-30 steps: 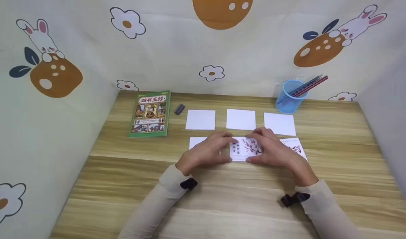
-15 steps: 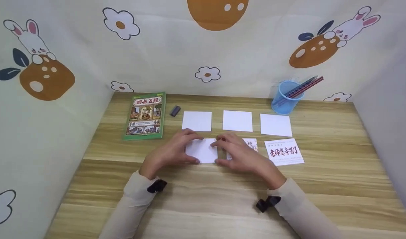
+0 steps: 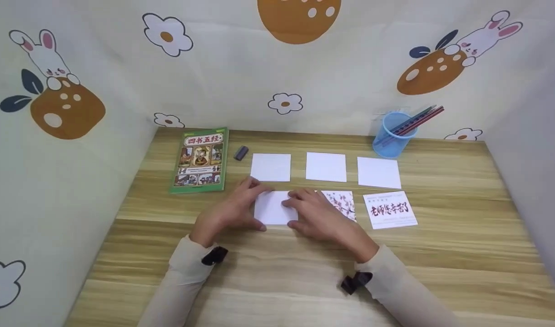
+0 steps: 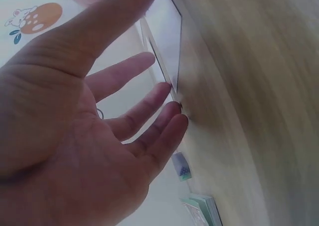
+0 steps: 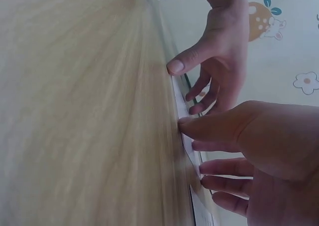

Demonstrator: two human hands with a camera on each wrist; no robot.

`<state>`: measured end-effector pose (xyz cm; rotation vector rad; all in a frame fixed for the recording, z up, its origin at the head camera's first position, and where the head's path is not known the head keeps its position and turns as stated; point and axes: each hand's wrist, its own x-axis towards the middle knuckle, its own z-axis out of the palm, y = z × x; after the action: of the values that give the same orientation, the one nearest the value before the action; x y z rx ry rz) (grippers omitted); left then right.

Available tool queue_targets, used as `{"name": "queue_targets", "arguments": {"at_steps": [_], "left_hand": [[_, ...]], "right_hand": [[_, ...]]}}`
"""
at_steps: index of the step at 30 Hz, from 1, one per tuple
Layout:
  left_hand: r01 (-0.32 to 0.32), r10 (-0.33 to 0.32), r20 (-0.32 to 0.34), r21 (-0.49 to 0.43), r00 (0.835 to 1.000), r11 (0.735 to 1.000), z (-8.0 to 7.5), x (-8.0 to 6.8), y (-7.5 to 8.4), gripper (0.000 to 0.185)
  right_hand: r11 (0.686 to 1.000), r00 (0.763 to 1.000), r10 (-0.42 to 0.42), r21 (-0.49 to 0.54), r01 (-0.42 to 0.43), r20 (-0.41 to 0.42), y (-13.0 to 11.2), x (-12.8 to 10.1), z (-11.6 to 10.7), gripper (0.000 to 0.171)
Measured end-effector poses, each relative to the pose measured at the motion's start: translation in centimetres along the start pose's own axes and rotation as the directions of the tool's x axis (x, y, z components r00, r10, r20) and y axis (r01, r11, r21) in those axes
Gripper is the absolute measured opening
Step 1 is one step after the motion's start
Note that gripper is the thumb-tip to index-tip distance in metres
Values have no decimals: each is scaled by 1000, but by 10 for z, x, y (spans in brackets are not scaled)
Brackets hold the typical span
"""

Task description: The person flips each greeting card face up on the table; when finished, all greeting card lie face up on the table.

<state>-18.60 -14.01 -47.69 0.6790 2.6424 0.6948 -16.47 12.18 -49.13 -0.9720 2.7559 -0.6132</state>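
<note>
A blank white card (image 3: pixel 273 209) lies flat in the near row, between both hands. My left hand (image 3: pixel 227 210) rests at its left side, thumb by the near corner; the left wrist view shows the palm and spread fingers (image 4: pixel 142 113) beside the card. My right hand (image 3: pixel 327 217) touches the card's right side, with fingertips over its edge. In the right wrist view its thumb (image 5: pixel 214 125) meets the near edge, and the other fingers extend beyond. Partly behind the right hand lies a blossom-printed card (image 3: pixel 344 203). Farther right is a card with red characters (image 3: pixel 390 209).
Beyond the hands, a row holds a left white card (image 3: pixel 271 167), a middle one (image 3: pixel 326 166) and a right one (image 3: pixel 379 172). A green book (image 3: pixel 200 160) and a dark eraser (image 3: pixel 241 153) lie left. A blue pencil cup (image 3: pixel 391 136) stands back right.
Both hands have moved left from the blossom card to the blank card at the left of the near row. Over the last half second the right hand has edged slightly left.
</note>
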Motion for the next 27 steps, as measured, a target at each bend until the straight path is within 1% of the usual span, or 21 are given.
{"name": "queue_targets", "arguments": {"at_steps": [4, 11, 17, 19, 23, 25, 27], "left_hand": [[6, -6, -3, -11, 1000, 1000, 1, 0, -2, 92], [15, -16, -21, -29, 1000, 999, 0, 0, -4, 96], [35, -37, -24, -78, 999, 996, -2, -1, -7, 99], [26, -29, -22, -102, 999, 994, -3, 0, -9, 94], [7, -14, -35, -191, 999, 982, -9, 2, -12, 72], [-14, 1, -51, -257, 999, 966, -12, 4, -12, 62], [-43, 21, -70, -338, 997, 940, -14, 5, -13, 56]], "right_hand": [[1000, 1000, -21, 11, 21, 13, -1, -1, 1, 51], [994, 994, -103, 41, 103, 17, -8, 0, 3, 44], [991, 993, -115, 65, 114, 12, -10, 0, 1, 42], [990, 993, -115, 81, 113, 16, -9, 0, 1, 42], [988, 995, -97, 122, 94, 17, -10, 1, -1, 44], [981, 997, -80, 177, 77, 10, -11, 2, 0, 46], [961, 998, -67, 269, 64, 2, -12, 3, -1, 53]]}}
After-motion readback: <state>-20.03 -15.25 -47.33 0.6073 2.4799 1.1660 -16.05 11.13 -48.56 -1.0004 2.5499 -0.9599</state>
